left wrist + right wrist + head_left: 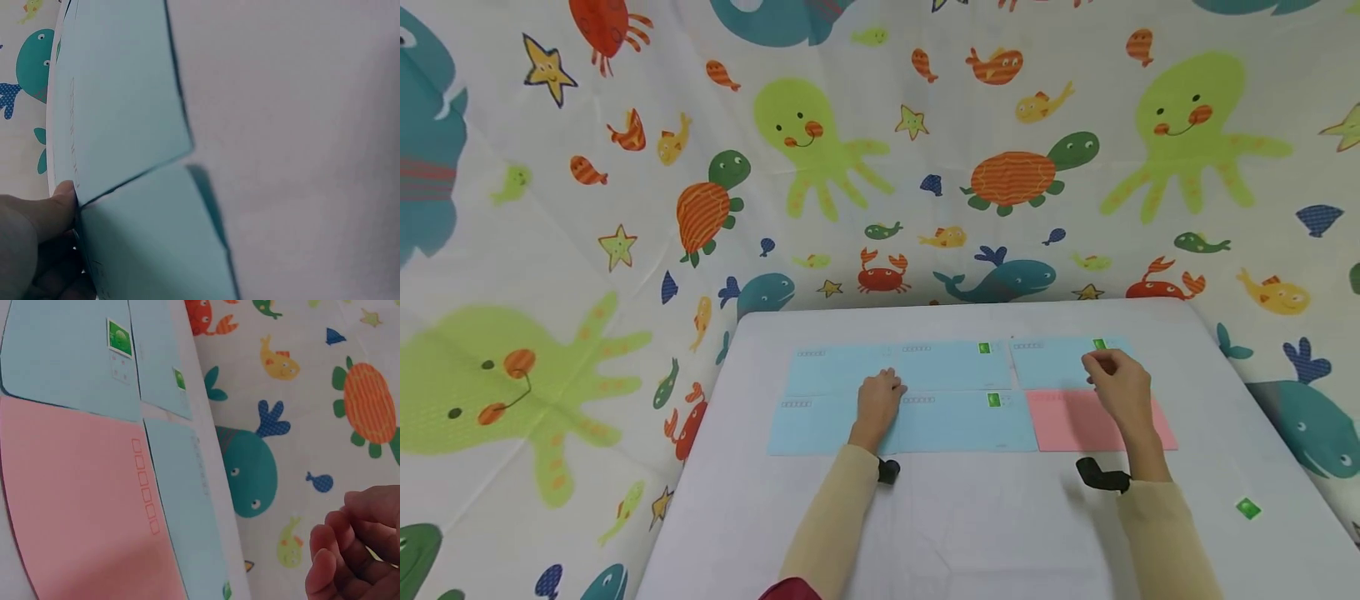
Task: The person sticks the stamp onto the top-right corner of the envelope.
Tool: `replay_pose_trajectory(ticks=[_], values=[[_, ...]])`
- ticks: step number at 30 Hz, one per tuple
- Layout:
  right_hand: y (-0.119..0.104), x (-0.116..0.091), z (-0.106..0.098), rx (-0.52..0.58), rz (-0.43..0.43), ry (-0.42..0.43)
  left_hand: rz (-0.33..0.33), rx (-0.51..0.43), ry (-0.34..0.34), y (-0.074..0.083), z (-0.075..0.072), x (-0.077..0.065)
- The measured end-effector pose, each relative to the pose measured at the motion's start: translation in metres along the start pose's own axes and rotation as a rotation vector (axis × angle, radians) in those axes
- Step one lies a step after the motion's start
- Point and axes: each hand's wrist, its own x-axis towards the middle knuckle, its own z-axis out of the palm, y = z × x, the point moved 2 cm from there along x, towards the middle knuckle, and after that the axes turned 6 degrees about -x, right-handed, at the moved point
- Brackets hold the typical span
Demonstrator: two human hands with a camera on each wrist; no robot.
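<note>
My left hand (878, 407) rests over the seam between the lower left blue envelope (820, 429) and the lower middle blue envelope (958, 429). In the left wrist view its thumb (61, 200) touches the envelopes' edges where they meet. Raised over the right end of the rows is my right hand (1123, 387), fingers loosely curled, thumb near the index finger, nothing showing between them. Just beyond its fingertips, a green stamp (1099, 343) lies on the upper right blue envelope (1045, 367). Below that is a pink envelope (1063, 421), partly covered by the hand.
Green stamps lie on the upper middle (984, 348) and lower middle (994, 400) envelopes. A loose green stamp (1248, 508) is on the white table (985, 533) at the right. Behind hangs a cloth (865, 125) printed with sea animals.
</note>
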Motion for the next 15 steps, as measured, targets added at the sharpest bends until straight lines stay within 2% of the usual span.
replay_pose_trajectory(ticks=[4,15], values=[[0.007,-0.006,-0.006,-0.033,0.015,0.009,-0.031,0.010,-0.020,-0.001,0.001,-0.003],[0.031,-0.030,-0.028,-0.099,0.067,0.057,-0.027,0.035,-0.002,-0.003,0.003,0.000]])
